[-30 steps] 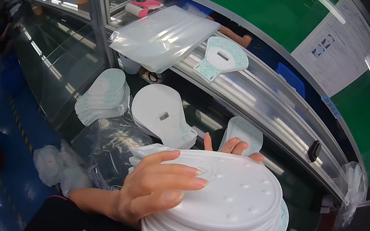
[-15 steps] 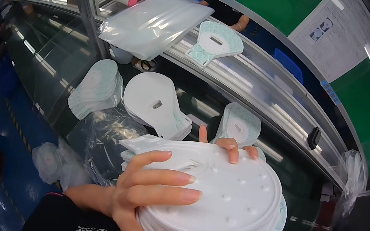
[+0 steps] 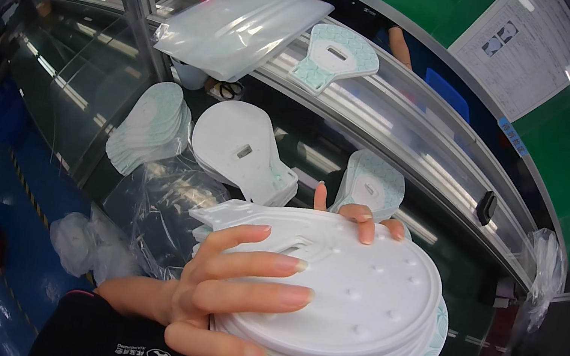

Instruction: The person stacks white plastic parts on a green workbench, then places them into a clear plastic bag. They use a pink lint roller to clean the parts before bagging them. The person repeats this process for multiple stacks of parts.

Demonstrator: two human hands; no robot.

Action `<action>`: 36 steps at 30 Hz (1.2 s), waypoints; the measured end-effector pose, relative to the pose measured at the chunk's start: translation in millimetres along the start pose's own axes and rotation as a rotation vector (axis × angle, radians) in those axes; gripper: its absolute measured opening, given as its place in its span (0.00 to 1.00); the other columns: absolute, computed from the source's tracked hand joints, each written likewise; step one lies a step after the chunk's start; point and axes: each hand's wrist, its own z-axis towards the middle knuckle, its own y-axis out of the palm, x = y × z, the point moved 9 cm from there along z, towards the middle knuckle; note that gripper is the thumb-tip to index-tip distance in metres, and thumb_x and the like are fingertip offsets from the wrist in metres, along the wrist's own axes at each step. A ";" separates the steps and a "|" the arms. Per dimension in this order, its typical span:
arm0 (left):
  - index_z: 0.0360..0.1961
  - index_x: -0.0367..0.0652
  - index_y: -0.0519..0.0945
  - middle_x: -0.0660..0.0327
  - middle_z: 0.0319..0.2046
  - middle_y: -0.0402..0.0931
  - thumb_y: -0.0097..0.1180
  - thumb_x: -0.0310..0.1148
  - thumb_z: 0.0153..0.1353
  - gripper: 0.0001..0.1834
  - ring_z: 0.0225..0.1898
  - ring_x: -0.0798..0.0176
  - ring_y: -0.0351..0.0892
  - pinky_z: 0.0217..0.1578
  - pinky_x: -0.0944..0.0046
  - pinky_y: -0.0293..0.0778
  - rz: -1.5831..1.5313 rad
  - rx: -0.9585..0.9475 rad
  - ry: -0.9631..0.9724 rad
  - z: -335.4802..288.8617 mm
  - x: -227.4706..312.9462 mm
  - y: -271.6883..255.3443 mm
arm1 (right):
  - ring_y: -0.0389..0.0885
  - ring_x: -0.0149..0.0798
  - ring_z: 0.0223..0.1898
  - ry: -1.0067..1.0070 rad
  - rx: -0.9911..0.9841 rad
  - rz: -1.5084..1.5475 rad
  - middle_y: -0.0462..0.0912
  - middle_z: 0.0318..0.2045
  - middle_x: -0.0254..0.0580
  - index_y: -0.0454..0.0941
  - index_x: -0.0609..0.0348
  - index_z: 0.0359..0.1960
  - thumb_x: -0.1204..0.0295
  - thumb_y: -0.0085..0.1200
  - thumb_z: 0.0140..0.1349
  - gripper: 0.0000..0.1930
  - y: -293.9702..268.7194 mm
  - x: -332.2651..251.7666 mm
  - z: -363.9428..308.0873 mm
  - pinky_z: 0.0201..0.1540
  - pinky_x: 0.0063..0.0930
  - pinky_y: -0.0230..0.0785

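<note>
A thick stack of white, rounded plastic panels (image 3: 357,290) is in front of me. Each has a slot near its narrower end, and the top one has small raised bumps. A pale green pattern shows on the lowest edge at the right. My left hand (image 3: 234,295) lies across the near left side of the stack, fingers spread and stretched over the top panel. From the far side, the fingers of my right hand (image 3: 361,222) hook over the stack's edge; the rest of that hand is hidden behind it.
Beyond lie a stack of similar white panels (image 3: 231,138), a fanned pile of green-patterned ones (image 3: 149,127) and another pile (image 3: 376,182). Clear plastic bags (image 3: 250,27) and a single panel (image 3: 337,54) rest on the metal rail shelf. Crumpled film (image 3: 169,207) lies left. A co-worker's arm (image 3: 400,46) shows behind.
The lowest digit of my left hand has lifted and drawn back from the stack's near side. The stack has shifted slightly, with my right fingers still over its far edge.
</note>
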 end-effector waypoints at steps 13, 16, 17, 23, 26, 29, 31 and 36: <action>0.40 0.42 0.70 0.49 0.50 0.66 0.61 0.39 0.50 0.19 0.57 0.44 0.62 0.56 0.42 0.60 0.147 -0.064 -0.197 -0.6 -4.1 -6.7 | 0.65 0.30 0.52 -0.049 0.010 -0.135 0.73 0.34 0.37 0.70 0.42 0.48 0.54 0.44 0.60 0.17 3.3 -14.6 1.1 0.65 0.52 0.09; 0.42 0.37 0.73 0.46 0.50 0.67 0.56 0.41 0.55 0.20 0.54 0.44 0.66 0.54 0.45 0.64 -0.128 -0.144 -0.295 -1.4 -14.4 -5.3 | 0.66 0.30 0.51 -0.057 0.003 -0.173 0.73 0.34 0.37 0.70 0.42 0.48 0.55 0.44 0.60 0.16 4.2 -22.5 1.4 0.64 0.52 0.09; 0.41 0.35 0.73 0.45 0.49 0.68 0.53 0.42 0.57 0.20 0.52 0.44 0.68 0.53 0.46 0.65 -0.173 -0.197 -0.299 -0.2 -16.6 -3.9 | 0.66 0.30 0.51 -0.061 0.000 -0.179 0.73 0.34 0.37 0.70 0.42 0.48 0.55 0.44 0.60 0.16 5.5 -24.1 1.5 0.64 0.52 0.09; 0.33 0.32 0.77 0.42 0.40 0.74 0.47 0.39 0.61 0.17 0.42 0.46 0.77 0.45 0.49 0.74 -0.181 -0.434 -0.238 8.7 -22.0 4.9 | 0.66 0.31 0.51 -0.061 -0.021 -0.165 0.72 0.35 0.38 0.69 0.43 0.49 0.55 0.44 0.60 0.17 4.8 -28.5 2.2 0.64 0.54 0.08; 0.29 0.32 0.78 0.43 0.37 0.76 0.52 0.39 0.59 0.17 0.38 0.46 0.79 0.41 0.50 0.76 -0.168 -0.451 -0.199 12.6 -18.7 5.4 | 0.66 0.32 0.51 -0.056 -0.031 -0.141 0.72 0.35 0.38 0.69 0.43 0.49 0.55 0.45 0.60 0.17 2.4 -28.4 0.5 0.64 0.54 0.08; 0.30 0.31 0.78 0.43 0.37 0.76 0.54 0.40 0.57 0.17 0.37 0.46 0.80 0.40 0.49 0.76 -0.179 -0.440 -0.178 11.6 -18.7 6.7 | 0.66 0.33 0.51 -0.068 -0.040 -0.138 0.71 0.35 0.39 0.69 0.43 0.50 0.56 0.45 0.60 0.17 0.9 -33.3 -0.3 0.63 0.55 0.08; 0.30 0.31 0.78 0.43 0.36 0.76 0.55 0.40 0.57 0.18 0.37 0.46 0.80 0.39 0.49 0.77 -0.173 -0.433 -0.183 10.1 -19.0 6.9 | 0.66 0.33 0.51 -0.073 -0.045 -0.129 0.71 0.35 0.39 0.68 0.43 0.50 0.56 0.45 0.60 0.18 -0.2 -35.1 -0.6 0.63 0.56 0.08; 0.31 0.31 0.79 0.44 0.38 0.76 0.59 0.33 0.52 0.13 0.37 0.50 0.80 0.38 0.56 0.79 -0.155 -0.428 -0.177 12.3 -19.0 5.8 | 0.65 0.34 0.51 -0.086 -0.061 -0.121 0.70 0.35 0.39 0.68 0.43 0.51 0.56 0.45 0.60 0.18 -1.6 -39.5 -1.0 0.63 0.57 0.08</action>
